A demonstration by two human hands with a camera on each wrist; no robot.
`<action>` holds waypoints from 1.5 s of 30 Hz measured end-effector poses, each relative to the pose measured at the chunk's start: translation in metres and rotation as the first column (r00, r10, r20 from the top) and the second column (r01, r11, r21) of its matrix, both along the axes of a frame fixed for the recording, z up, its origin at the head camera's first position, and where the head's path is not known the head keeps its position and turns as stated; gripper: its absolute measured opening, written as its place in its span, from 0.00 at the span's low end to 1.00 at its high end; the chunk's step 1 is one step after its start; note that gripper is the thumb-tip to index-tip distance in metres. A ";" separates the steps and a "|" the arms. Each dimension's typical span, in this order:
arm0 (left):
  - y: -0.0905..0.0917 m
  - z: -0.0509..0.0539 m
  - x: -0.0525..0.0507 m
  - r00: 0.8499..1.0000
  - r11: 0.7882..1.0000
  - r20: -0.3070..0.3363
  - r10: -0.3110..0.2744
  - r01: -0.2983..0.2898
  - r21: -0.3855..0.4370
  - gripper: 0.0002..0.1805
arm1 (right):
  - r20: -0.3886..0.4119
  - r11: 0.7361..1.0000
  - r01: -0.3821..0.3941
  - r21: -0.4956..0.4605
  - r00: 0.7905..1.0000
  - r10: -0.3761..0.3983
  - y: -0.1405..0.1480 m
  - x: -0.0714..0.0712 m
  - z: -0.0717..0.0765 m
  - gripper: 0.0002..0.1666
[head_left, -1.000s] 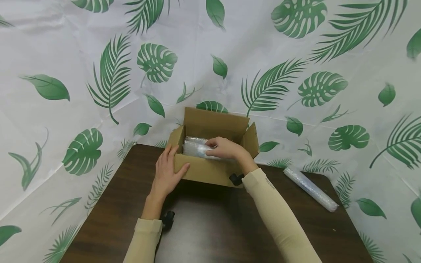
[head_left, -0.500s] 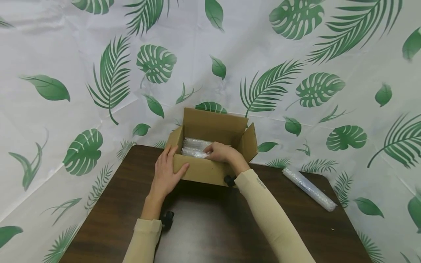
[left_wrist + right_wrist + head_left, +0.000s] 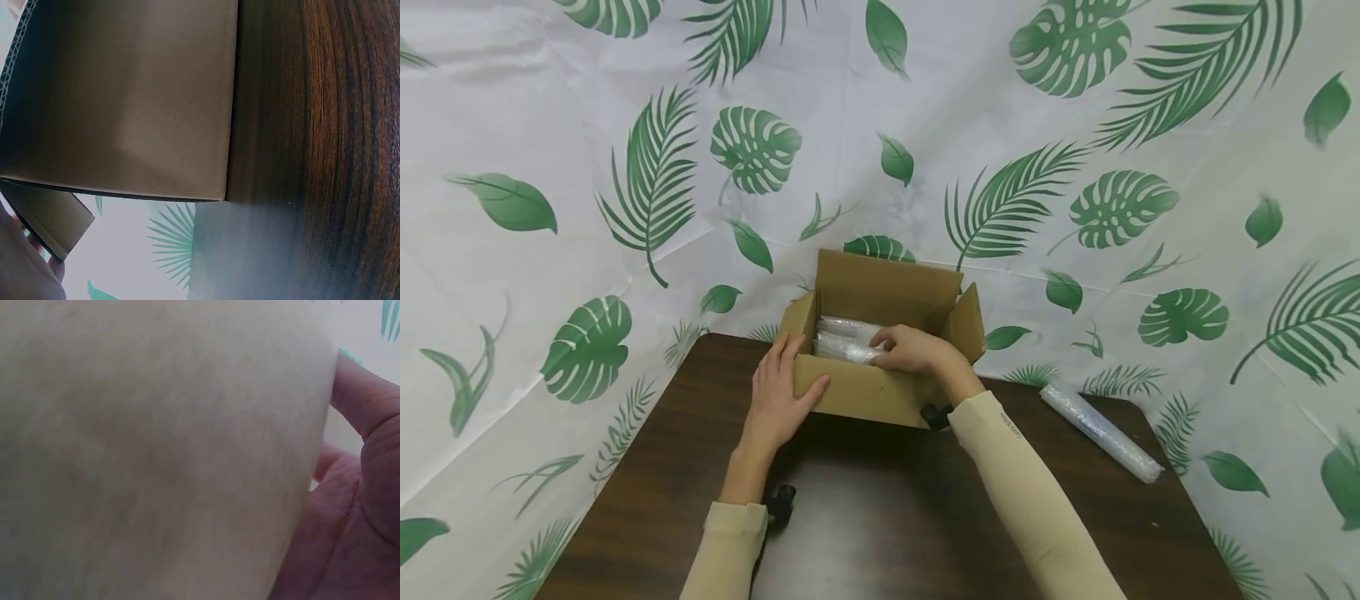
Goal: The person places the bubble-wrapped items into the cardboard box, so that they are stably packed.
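A brown cardboard box [image 3: 857,390] stands at the back of the table with its top flaps up. Clear bubble wrap [image 3: 842,342] in several layers lies inside. My left hand [image 3: 775,400] grips the box's front left corner, thumb on the front wall, fingers over the left flap. In the left wrist view, that hand [image 3: 28,269] wraps round a cardboard flap [image 3: 53,219]. My right hand [image 3: 913,350] reaches over the front wall with bent fingers touching the bubble wrap; its fingertips are partly hidden. The right wrist view shows its thumb and palm [image 3: 356,506] beside a blurred cardboard wall [image 3: 156,450].
A roll of bubble wrap [image 3: 1101,433] lies slantwise at the table's right. The dark wooden table [image 3: 865,517] reaches toward me. Behind the box hangs a white sheet [image 3: 842,108] with green leaf prints.
The right hand has moved down onto the bubble wrap, then slightly right. The bubble wrap sits a little lower than one second ago. The left hand stays on the box corner.
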State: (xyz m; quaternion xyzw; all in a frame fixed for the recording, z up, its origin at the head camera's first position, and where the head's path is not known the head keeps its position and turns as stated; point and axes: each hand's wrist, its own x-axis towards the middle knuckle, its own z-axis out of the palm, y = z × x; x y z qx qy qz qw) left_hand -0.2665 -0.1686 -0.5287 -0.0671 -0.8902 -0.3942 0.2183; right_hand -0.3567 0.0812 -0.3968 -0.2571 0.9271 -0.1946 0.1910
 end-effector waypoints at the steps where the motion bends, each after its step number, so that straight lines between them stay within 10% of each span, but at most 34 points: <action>1: 0.000 0.001 -0.001 1.000 1.000 -0.006 0.000 0.000 0.000 0.46 | -0.003 1.000 -0.003 -0.008 1.000 0.003 0.002 0.000 0.001 0.30; 16: -0.001 -0.001 -0.001 0.999 1.000 -0.030 0.010 -0.010 0.008 0.45 | -0.148 0.986 0.000 -0.168 0.989 -0.025 0.035 0.035 0.032 0.26; 29: -0.003 -0.003 -0.002 0.999 1.000 -0.044 0.009 -0.009 0.014 0.46 | -0.374 0.961 0.071 -0.267 0.912 -0.171 0.078 0.091 0.059 0.20; 35: -0.004 -0.002 -0.001 0.999 1.000 -0.035 0.007 -0.006 0.022 0.45 | -0.474 0.952 0.112 -0.287 0.847 -0.242 0.115 0.098 0.057 0.23; 45: 0.001 -0.004 -0.001 0.999 1.000 -0.033 -0.005 0.005 0.019 0.45 | -0.387 0.911 0.273 -0.308 0.839 -0.382 0.191 0.100 0.034 0.27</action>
